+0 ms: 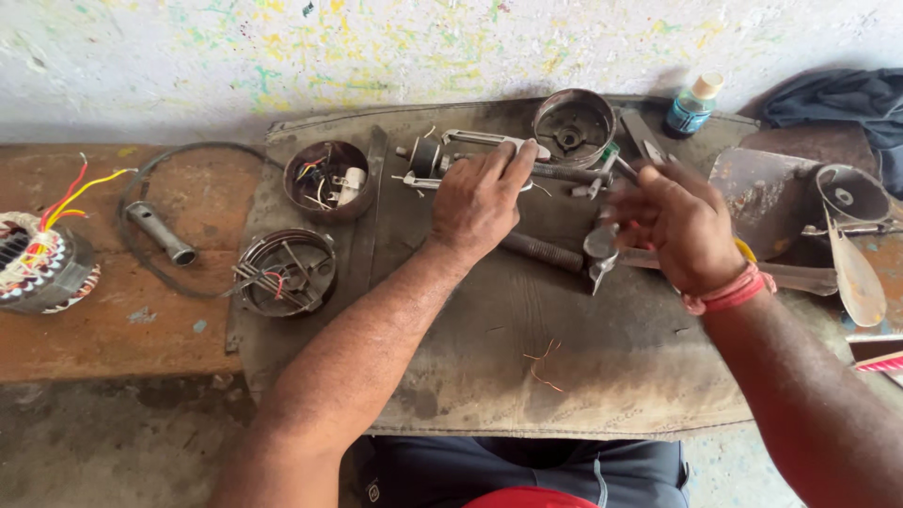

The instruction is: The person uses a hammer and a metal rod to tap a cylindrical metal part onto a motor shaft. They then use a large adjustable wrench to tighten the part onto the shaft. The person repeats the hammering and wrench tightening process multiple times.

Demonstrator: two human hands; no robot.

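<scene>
Grey, oil-stained cloth [527, 376] covers the middle of the frame, spread over my wooden surface [113, 329]. My left hand [480, 202] rests at centre top, its fingers [515, 160] pressed flat on a metal puller [470, 141] that lies beside a dark rod [541, 251]. My right hand [677, 226], a red band at its wrist, hangs to the right of it, fingers curled narrow around a small tool [625, 169]; it is blurred, so I cannot tell what kind. Just above, at the top centre, a round metal housing [574, 127] sits on the cloth, with a small blue bottle [691, 108] further right. Left of my left hand are two open round covers [324, 179] [285, 271] with wires inside. At the far left edge lies a wound coil [38, 259] with red and yellow leads, and near it a short metal tube [160, 233] ringed by a black cable [188, 149]. A fan blade [856, 273] lies at the right edge.
</scene>
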